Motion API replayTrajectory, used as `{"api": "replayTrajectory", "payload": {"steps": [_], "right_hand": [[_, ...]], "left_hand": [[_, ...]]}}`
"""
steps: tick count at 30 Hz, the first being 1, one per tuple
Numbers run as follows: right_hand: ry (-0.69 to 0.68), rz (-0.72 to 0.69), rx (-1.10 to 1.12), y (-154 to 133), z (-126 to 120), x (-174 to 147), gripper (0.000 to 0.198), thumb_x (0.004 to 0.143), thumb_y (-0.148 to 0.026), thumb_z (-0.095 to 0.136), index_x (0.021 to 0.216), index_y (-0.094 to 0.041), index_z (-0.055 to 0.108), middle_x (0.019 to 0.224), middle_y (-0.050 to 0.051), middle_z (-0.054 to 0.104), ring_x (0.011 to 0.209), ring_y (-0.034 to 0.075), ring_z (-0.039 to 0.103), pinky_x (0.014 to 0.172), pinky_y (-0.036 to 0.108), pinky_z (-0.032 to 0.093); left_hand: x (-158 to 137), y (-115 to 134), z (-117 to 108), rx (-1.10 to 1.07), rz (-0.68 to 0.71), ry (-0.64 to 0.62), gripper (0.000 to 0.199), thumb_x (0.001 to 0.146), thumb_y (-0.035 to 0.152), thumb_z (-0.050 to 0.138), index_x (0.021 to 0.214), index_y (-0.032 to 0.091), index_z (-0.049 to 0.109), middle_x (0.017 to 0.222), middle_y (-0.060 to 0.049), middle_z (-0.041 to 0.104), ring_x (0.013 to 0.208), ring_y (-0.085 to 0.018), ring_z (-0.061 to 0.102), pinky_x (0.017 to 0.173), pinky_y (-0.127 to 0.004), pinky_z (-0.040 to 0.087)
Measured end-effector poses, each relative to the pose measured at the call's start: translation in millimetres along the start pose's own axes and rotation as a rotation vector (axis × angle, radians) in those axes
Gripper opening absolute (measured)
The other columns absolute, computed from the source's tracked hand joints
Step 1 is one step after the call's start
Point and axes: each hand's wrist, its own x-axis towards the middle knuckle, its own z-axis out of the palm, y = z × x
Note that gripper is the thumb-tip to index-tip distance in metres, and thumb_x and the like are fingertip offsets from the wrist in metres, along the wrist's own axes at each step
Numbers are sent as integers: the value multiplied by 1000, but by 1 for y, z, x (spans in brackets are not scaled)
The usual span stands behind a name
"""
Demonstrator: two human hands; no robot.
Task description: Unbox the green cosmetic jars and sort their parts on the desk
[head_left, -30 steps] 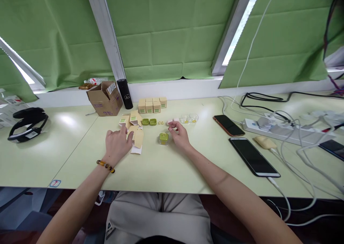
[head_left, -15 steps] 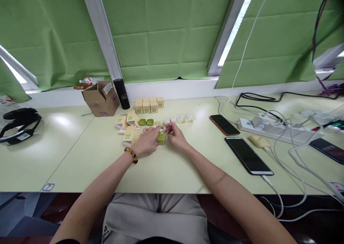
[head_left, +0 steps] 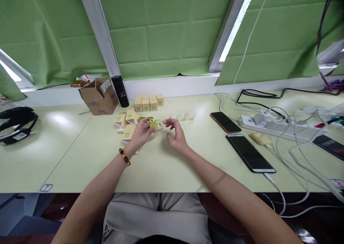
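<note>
The small green-lidded case [head_left: 155, 125] sits pinched in the left hand [head_left: 140, 133], lifted just above the desk [head_left: 80, 154] beside flattened cartons [head_left: 128, 123]. The right hand [head_left: 176, 133] hovers near it, fingers loosely curled, holding nothing.

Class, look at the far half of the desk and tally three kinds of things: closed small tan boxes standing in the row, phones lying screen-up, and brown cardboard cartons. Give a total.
Small tan boxes in the row: 4
Phones: 3
Cardboard cartons: 1
Total: 8
</note>
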Motion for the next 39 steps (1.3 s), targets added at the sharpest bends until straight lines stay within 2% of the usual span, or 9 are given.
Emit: {"api": "replayTrajectory", "payload": {"steps": [8, 11, 14, 17, 20, 24, 28, 34, 39], "right_hand": [[-51, -357, -198, -14, 7, -9, 60, 91, -24, 69, 144, -29, 41, 142, 16, 46, 136, 35, 49, 105, 58, 54], [7, -400, -199, -16, 9, -9, 52, 93, -24, 69, 140, -28, 46, 138, 16, 47, 135, 33, 51, 110, 60, 52], [51, -384, -155, -16, 10, -8, 47, 93, -24, 71, 136, -27, 50, 133, 15, 51, 131, 33, 55, 105, 58, 56], [69, -323, -55, -15, 12, -9, 45, 93, -26, 72, 133, -28, 51, 132, 14, 57, 129, 31, 58, 102, 54, 59], [94, -228, 98, -15, 15, -10, 46, 94, -30, 73, 134, -29, 51, 135, 13, 58, 132, 29, 59, 107, 52, 58], [98, -73, 346, -19, 16, -10, 48, 92, -38, 76, 132, -30, 50, 135, 11, 59, 124, 25, 65, 109, 47, 58], [64, 80, 565, -23, 13, -5, 50, 88, -47, 80, 125, -30, 52, 128, 9, 65, 114, 23, 70, 106, 45, 59], [7, 305, 841, -20, 6, 1, 49, 84, -50, 83, 119, -29, 56, 99, 2, 77, 89, 22, 75, 94, 48, 62], [-92, 475, 1072, -19, 2, 2, 39, 90, -47, 75, 119, -26, 60, 102, 6, 79, 91, 23, 77, 91, 43, 60]], "left_hand": [[-8, -4, 13, -17, 39, 74, 57, 90, 56, 76, 125, 22, 46, 88, -2, 70, 91, -20, 72, 85, -33, 53], [-10, -7, 18, -2, 65, 118, 55, 89, 56, 77, 121, 23, 46, 85, 1, 68, 87, -17, 70, 82, -30, 50], [-12, -7, 22, -8, 103, 156, 56, 86, 55, 80, 119, 24, 47, 83, 2, 66, 82, -16, 66, 81, -29, 49], [-14, -6, 24, -41, 162, 175, 56, 87, 56, 79, 120, 24, 48, 85, 1, 67, 82, -16, 66, 81, -30, 48], [-16, -5, 25, -45, 218, 199, 45, 97, 56, 67, 122, 23, 50, 90, -3, 70, 86, -18, 68, 84, -32, 50], [-17, -5, 25, -14, 289, 192, 37, 101, 46, 63, 128, 22, 55, 102, -7, 70, 92, -19, 67, 90, -35, 53], [-16, -11, 25, 41, 366, 174, 34, 101, 36, 64, 132, 22, 61, 103, -8, 70, 99, -21, 67, 99, -39, 53], [-19, -15, 25, 237, 499, 142, 35, 105, 27, 55, 139, 26, 64, 115, -10, 70, 109, -23, 67, 105, -43, 53], [-20, -11, 22, 311, 577, 232, 31, 104, 24, 54, 134, 26, 64, 113, -9, 71, 107, -22, 67, 102, -43, 54]]}}
